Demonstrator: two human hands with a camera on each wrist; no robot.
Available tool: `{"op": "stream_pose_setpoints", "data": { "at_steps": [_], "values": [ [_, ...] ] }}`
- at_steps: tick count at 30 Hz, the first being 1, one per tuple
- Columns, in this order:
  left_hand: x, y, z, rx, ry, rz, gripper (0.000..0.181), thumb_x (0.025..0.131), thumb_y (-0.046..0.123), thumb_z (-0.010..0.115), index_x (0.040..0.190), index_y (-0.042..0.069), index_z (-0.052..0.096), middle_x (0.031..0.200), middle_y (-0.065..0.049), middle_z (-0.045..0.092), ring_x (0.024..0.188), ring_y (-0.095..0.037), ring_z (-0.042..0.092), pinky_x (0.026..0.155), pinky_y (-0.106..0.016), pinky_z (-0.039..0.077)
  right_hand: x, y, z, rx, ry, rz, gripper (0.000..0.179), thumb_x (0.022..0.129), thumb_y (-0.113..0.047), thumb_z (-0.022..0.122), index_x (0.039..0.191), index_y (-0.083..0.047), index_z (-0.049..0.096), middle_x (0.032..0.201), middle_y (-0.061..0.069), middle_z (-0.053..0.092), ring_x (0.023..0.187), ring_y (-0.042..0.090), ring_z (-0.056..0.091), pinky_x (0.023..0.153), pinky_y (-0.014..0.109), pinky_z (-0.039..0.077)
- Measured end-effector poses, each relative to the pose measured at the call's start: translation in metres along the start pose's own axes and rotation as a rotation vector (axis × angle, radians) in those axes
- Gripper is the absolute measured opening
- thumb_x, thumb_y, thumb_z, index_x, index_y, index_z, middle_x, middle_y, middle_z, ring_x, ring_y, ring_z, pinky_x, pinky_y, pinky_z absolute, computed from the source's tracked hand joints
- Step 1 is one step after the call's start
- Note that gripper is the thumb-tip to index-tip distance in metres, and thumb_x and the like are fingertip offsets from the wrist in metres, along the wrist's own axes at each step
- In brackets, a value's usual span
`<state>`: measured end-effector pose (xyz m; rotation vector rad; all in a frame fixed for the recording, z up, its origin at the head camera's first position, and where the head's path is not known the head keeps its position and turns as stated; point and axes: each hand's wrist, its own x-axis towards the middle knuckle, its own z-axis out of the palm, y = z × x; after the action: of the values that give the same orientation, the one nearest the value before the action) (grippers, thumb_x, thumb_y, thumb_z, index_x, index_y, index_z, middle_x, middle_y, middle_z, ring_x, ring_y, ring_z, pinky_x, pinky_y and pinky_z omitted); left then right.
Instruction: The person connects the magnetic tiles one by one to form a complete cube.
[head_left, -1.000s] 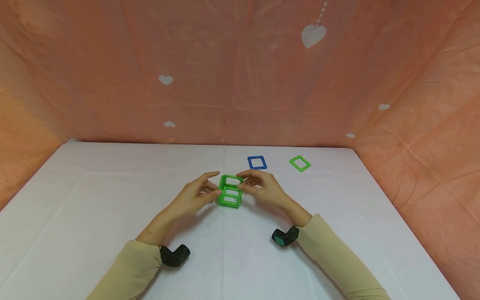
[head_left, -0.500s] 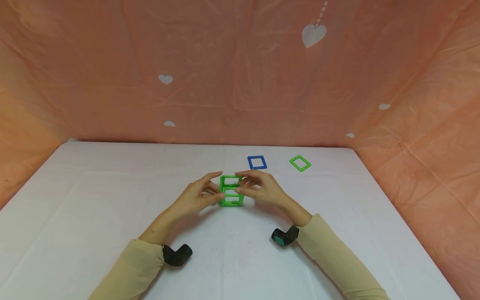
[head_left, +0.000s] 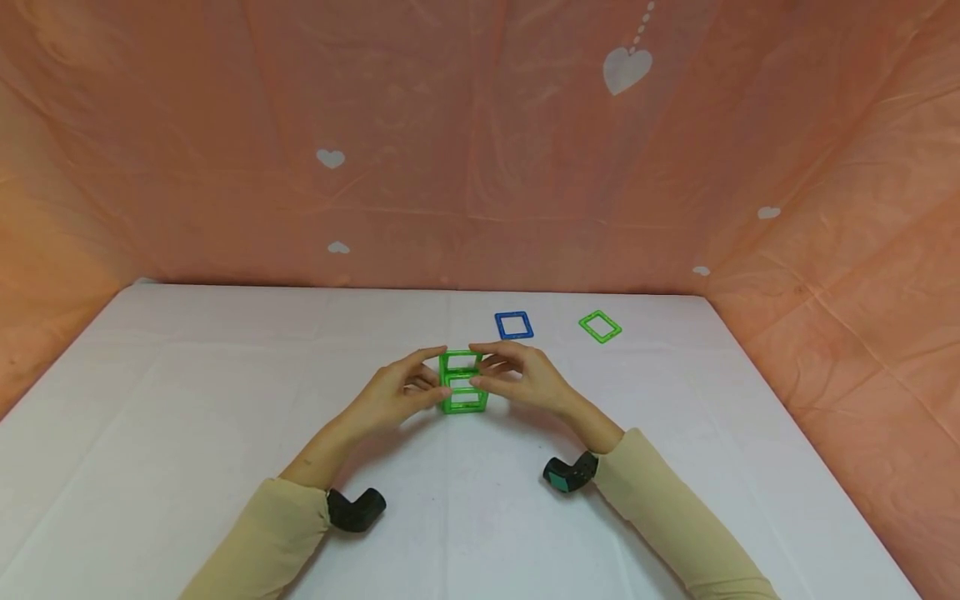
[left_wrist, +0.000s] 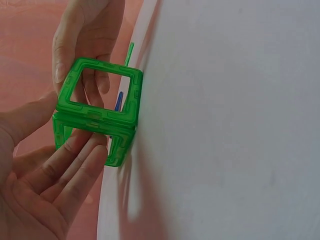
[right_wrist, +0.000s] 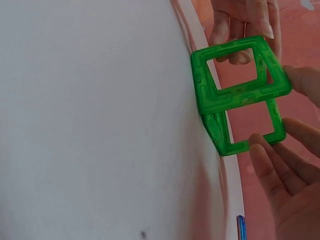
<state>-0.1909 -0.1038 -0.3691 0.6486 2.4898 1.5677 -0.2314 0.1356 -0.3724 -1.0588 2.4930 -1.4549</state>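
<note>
A cube-like frame of green magnetic tiles, with open square windows, is held between both hands above the white table. My left hand grips its left side, thumb at the near side and index finger at the far top corner. Opposite, my right hand pinches the right side between thumb and fingers. Both wrist views show the green tile frame with fingers against its faces. Part of its right side is hidden behind the right fingers.
Beyond the hands, a blue square magnetic tile and a single green square magnetic tile lie flat on the white table. An orange curtain with pale hearts surrounds the back and sides.
The green tile frame has turned slightly to face the head camera more squarely. My left hand has shifted a little right, and my right thumb has moved slightly left over the frame.
</note>
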Motion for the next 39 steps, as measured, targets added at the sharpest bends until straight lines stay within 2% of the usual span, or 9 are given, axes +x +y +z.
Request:
{"op": "stream_pose_setpoints", "data": {
  "at_steps": [10, 17, 23, 29, 33, 37, 39],
  "values": [
    [0.000, -0.002, -0.001, 0.083, 0.054, 0.000, 0.058, 0.089, 0.017, 0.069, 0.139, 0.000, 0.046, 0.102, -0.014, 0.065, 0.096, -0.027, 0.066, 0.085, -0.039, 0.054, 0.001, 0.001, -0.003, -0.060, 0.015, 0.005, 0.045, 0.086, -0.010, 0.071, 0.128, 0.000, 0.059, 0.122, 0.015, 0.065, 0.104, 0.026, 0.065, 0.085, 0.037, 0.053],
    [-0.002, -0.003, 0.000, 0.129, 0.111, 0.004, 0.054, 0.087, 0.018, 0.071, 0.136, 0.003, 0.052, 0.115, -0.019, 0.057, 0.105, -0.032, 0.061, 0.093, -0.046, 0.050, 0.008, 0.005, -0.008, -0.082, 0.075, 0.100, 0.041, 0.091, -0.016, 0.066, 0.127, -0.001, 0.060, 0.125, 0.016, 0.063, 0.108, 0.026, 0.063, 0.089, 0.042, 0.050],
    [0.000, -0.003, 0.000, 0.082, 0.113, -0.002, 0.055, 0.087, 0.018, 0.072, 0.136, 0.002, 0.052, 0.126, -0.019, 0.054, 0.111, -0.033, 0.060, 0.097, -0.046, 0.048, 0.014, 0.008, -0.013, -0.120, 0.128, 0.190, 0.039, 0.090, -0.021, 0.067, 0.124, -0.002, 0.062, 0.122, 0.015, 0.064, 0.110, 0.027, 0.061, 0.090, 0.043, 0.051],
    [0.001, -0.002, 0.000, 0.022, 0.094, -0.017, 0.057, 0.087, 0.017, 0.072, 0.137, 0.001, 0.050, 0.134, -0.017, 0.055, 0.118, -0.033, 0.058, 0.099, -0.043, 0.047, 0.019, 0.012, -0.016, -0.135, 0.170, 0.213, 0.039, 0.087, -0.018, 0.071, 0.121, 0.000, 0.064, 0.121, 0.019, 0.062, 0.108, 0.032, 0.061, 0.089, 0.044, 0.052],
    [0.001, -0.002, 0.001, -0.015, 0.077, -0.037, 0.058, 0.087, 0.017, 0.071, 0.138, 0.001, 0.049, 0.136, -0.019, 0.054, 0.119, -0.033, 0.058, 0.096, -0.040, 0.049, 0.022, 0.016, -0.020, -0.182, 0.190, 0.228, 0.040, 0.085, -0.015, 0.073, 0.121, 0.001, 0.064, 0.124, 0.021, 0.059, 0.106, 0.034, 0.062, 0.088, 0.044, 0.052],
    [0.001, -0.001, 0.001, -0.005, 0.078, -0.057, 0.059, 0.087, 0.019, 0.072, 0.139, 0.003, 0.049, 0.137, -0.018, 0.054, 0.117, -0.033, 0.060, 0.094, -0.039, 0.051, 0.028, 0.021, -0.023, -0.243, 0.184, 0.236, 0.043, 0.084, -0.013, 0.073, 0.123, 0.002, 0.062, 0.129, 0.022, 0.055, 0.117, 0.035, 0.055, 0.094, 0.045, 0.049],
    [0.001, -0.001, 0.000, 0.002, 0.081, -0.061, 0.059, 0.087, 0.019, 0.072, 0.138, 0.003, 0.050, 0.136, -0.018, 0.054, 0.117, -0.033, 0.060, 0.093, -0.039, 0.051, 0.031, 0.023, -0.025, -0.275, 0.167, 0.240, 0.045, 0.083, -0.013, 0.073, 0.125, 0.002, 0.060, 0.133, 0.024, 0.053, 0.124, 0.036, 0.050, 0.100, 0.048, 0.044]
  ]
}}
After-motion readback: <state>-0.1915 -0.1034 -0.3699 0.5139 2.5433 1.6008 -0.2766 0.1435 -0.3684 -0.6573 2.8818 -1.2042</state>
